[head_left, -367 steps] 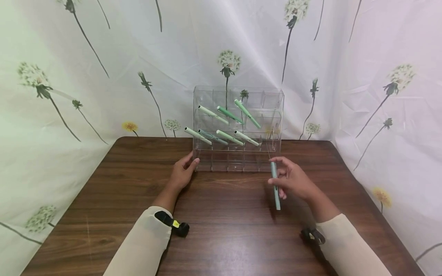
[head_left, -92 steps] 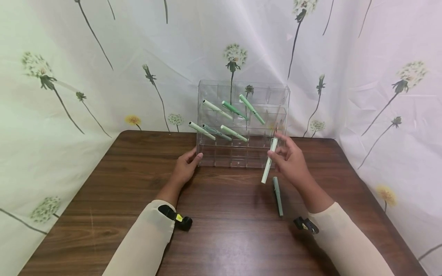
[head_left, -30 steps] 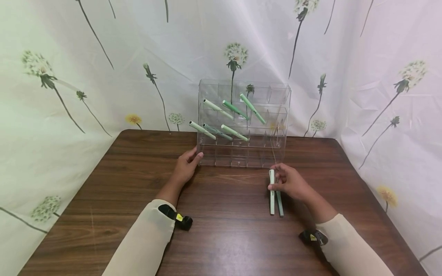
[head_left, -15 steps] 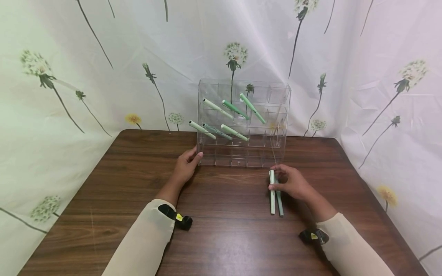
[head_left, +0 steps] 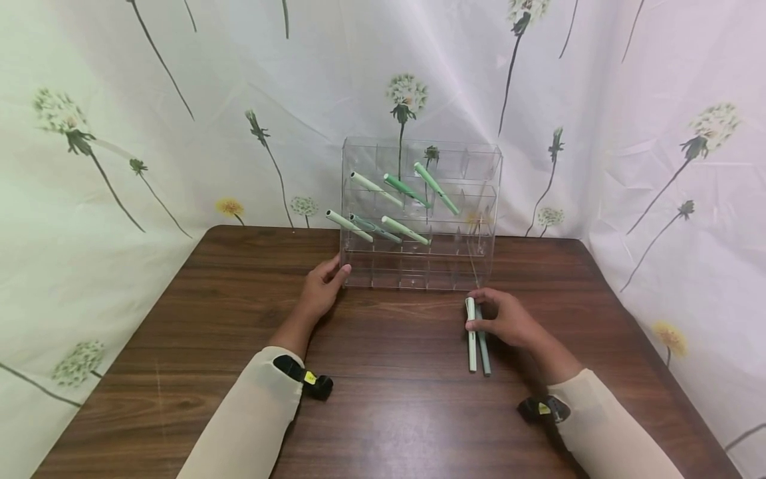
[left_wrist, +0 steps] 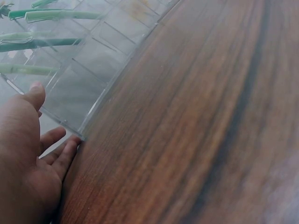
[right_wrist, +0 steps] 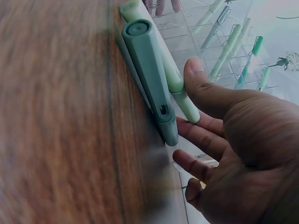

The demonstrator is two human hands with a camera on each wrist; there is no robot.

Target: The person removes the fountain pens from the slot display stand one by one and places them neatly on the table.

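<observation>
My left hand holds the lower left side of a clear acrylic display rack, thumb at its front edge and fingers around the side. Just in front of the rack's right corner, my right hand pinches a pale mint capped pen between thumb and fingers. The pen is low over the tabletop, its clip end toward the rack. Right beside it lies a grey-green pen; in the right wrist view this grey-green pen partly covers the pale one.
Several green pens stay slanted in the rack, among them a dark green pen in the upper row and a grey-teal pen in the lower. The brown wooden table meets a dandelion-print cloth behind and at the sides.
The grey-green pen, earlier in my right hand, now lies on the table. The pale pen has come out of the rack's lower row and down beside it. My left hand keeps its place.
</observation>
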